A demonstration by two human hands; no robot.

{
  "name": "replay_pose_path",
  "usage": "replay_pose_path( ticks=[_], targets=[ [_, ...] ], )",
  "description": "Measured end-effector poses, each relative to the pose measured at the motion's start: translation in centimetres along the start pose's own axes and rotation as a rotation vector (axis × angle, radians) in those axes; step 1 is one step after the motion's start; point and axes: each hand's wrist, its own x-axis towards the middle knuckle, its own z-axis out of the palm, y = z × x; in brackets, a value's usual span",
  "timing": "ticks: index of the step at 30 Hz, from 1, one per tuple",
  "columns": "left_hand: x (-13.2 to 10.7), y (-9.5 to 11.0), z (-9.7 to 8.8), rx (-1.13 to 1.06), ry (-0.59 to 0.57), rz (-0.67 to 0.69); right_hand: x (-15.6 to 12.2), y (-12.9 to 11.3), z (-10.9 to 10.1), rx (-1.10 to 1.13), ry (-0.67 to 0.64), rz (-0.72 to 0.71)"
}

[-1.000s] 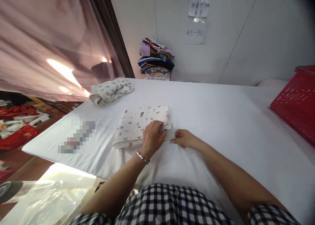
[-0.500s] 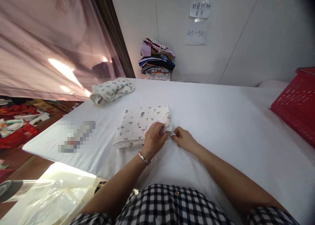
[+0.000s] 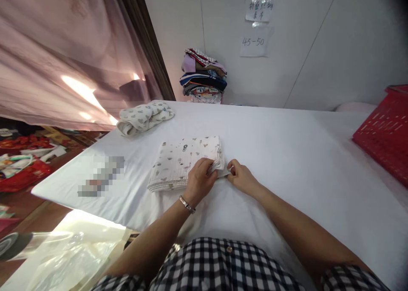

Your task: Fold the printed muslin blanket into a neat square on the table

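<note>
A white muslin blanket [image 3: 178, 159] with small printed motifs lies folded into a thick rectangle on the white-covered table [image 3: 287, 155]. My left hand [image 3: 200, 178] is closed on its near right corner, fingers curled over the layered edge. Just to the right, my right hand [image 3: 242, 179] pinches a thin corner of the cloth that sticks out from the bottom layers. Part of the stack's right edge is hidden behind my left fingers.
A crumpled printed cloth [image 3: 143, 117] lies at the table's far left. Nearer sits a blurred-out item [image 3: 101, 178]. A red basket [image 3: 384, 131] stands at the right edge. Folded clothes [image 3: 204, 76] are stacked against the wall beyond the table.
My right hand has moved slightly to the right, drawing the pinched corner farther out from the stack. My left hand stays in place on the blanket.
</note>
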Motion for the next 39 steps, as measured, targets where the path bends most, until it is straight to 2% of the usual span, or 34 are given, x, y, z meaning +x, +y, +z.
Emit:
replay_pose_path(
  ticks=[10,14,23,26,31,35,39],
  targets=[
    [0.0,0.1,-0.2,0.011,0.002,-0.010,0.1,0.4,-0.7,0.074,-0.045,0.016],
    [0.1,0.1,-0.2,0.035,-0.009,-0.006,0.0,0.4,-0.9,0.184,-0.017,-0.071],
    [0.0,0.7,0.5,0.150,-0.114,0.029,0.0,0.1,-0.6,0.310,0.090,-0.223],
    [0.2,0.8,0.2,0.155,-0.102,0.035,0.0,0.1,-0.4,0.369,0.100,-0.221],
    [0.8,0.7,-0.7,0.165,0.007,0.051,0.0,-0.1,-0.3,0.493,0.086,-0.201],
    [0.4,0.9,-0.4,0.168,-0.070,0.142,-0.1,-0.3,-0.1,0.598,0.082,-0.198],
    [-0.5,1.2,-0.1,0.129,-0.080,0.123,-0.1,-0.4,-0.1,0.633,0.068,-0.208]
  ],
)
